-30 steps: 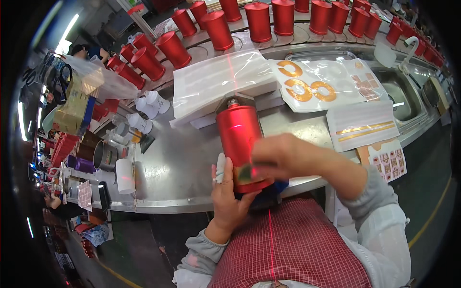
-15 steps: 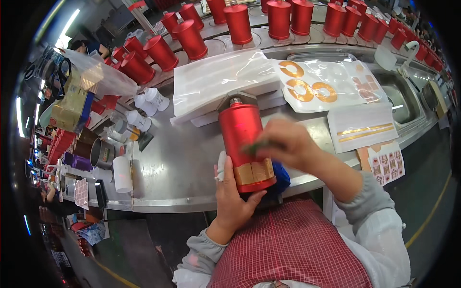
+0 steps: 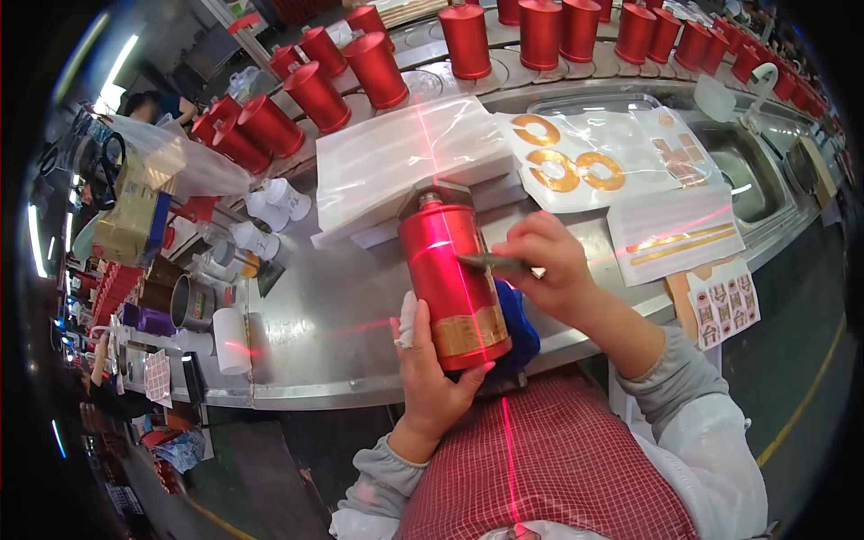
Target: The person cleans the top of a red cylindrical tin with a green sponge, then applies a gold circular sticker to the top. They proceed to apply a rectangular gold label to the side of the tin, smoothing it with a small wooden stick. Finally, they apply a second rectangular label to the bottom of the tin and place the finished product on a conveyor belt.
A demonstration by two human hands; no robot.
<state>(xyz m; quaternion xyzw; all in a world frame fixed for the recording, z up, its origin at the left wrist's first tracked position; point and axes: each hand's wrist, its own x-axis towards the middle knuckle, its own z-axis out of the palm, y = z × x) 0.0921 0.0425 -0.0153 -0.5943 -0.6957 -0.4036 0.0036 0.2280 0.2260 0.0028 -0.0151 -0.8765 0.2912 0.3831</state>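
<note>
The left hand (image 3: 434, 385) gripped a metallic-red cylindrical bottle (image 3: 439, 277) as the right hand (image 3: 556, 277), clutching a flat dark-green tool (image 3: 490, 262), cleared its gold foil band (image 3: 461, 335), apparently smoothed.

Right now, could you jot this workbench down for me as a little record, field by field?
Left hand: left hand steadies the red bottle near its base; one finger is wrapped in white
Right hand: right hand grips a dark flat tool, tip at the bottle; contact unclear
Bottle: neck pointing away from the person; gold band around its lower part
Beside it: blue cloth, on the right
Labels: gold open rings on one white sheet, gold strips on another
Behind: more red bottles, upright
Far right: metal sink
</note>
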